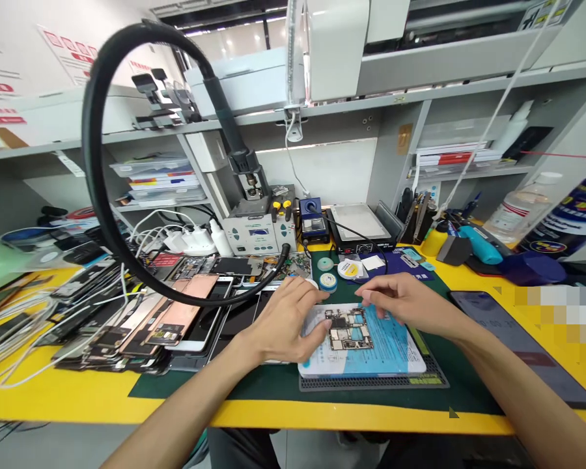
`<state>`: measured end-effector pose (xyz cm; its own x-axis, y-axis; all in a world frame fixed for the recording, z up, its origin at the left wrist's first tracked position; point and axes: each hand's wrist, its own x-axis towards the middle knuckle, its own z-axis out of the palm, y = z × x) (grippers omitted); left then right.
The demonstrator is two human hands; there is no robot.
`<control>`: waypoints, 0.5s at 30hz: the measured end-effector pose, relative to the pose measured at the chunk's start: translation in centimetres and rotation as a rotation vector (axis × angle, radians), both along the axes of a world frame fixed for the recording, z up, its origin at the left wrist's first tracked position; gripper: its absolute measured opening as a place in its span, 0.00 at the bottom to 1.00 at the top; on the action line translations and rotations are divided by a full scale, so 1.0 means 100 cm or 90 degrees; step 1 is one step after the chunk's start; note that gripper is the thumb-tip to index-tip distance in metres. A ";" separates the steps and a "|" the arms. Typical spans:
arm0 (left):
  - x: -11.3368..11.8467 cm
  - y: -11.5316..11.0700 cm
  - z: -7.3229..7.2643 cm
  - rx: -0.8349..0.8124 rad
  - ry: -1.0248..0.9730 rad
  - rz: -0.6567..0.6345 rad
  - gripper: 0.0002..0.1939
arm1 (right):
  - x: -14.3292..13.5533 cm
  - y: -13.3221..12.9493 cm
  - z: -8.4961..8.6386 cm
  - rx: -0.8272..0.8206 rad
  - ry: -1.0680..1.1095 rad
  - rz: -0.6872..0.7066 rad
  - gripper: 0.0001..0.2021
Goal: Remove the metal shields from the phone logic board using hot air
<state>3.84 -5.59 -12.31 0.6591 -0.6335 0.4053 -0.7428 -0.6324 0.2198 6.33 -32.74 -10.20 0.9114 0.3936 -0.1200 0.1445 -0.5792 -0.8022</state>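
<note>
Yellow desk [254, 414] here, one green mat [215, 385] on top and a grey shelf unit [395, 133] running along behind. Quick headcount: one grey station [254, 236] with a small display, one fat black hose [95, 163] looping over the left side, one blue soldering station [313, 225], one dark phone [517, 345] off to the right, one clear bottle [521, 207]. At least two little round containers [327, 281] sit just past the hands. Phone parts [151, 319] are piled at left, way too many overlapping to count.

Front and center is one circuit board [339, 334], lying flat on one white-and-blue slab [395, 355], which rests on one grey perforated pad [361, 383].

Two hands on it. Left hand [290, 319] comes in from the board's left side, thumb and index spread well apart, thumb tip right at the left edge; can't tell if it's actually touching, and I see nothing gripped. Right hand [400, 296] is over the far right corner, thumb and index tips nearly together just beyond the board. Whether those fingers pinch something tiny, I can't tell.
</note>
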 end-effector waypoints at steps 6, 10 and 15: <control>0.019 0.016 0.005 0.027 -0.031 0.147 0.15 | 0.002 -0.003 -0.004 0.001 0.001 0.018 0.20; 0.042 0.056 0.027 0.073 -0.002 0.324 0.16 | 0.001 -0.004 -0.005 0.008 -0.007 0.043 0.18; 0.065 0.121 0.058 0.218 0.144 0.514 0.17 | 0.001 -0.004 -0.007 0.020 -0.017 0.067 0.16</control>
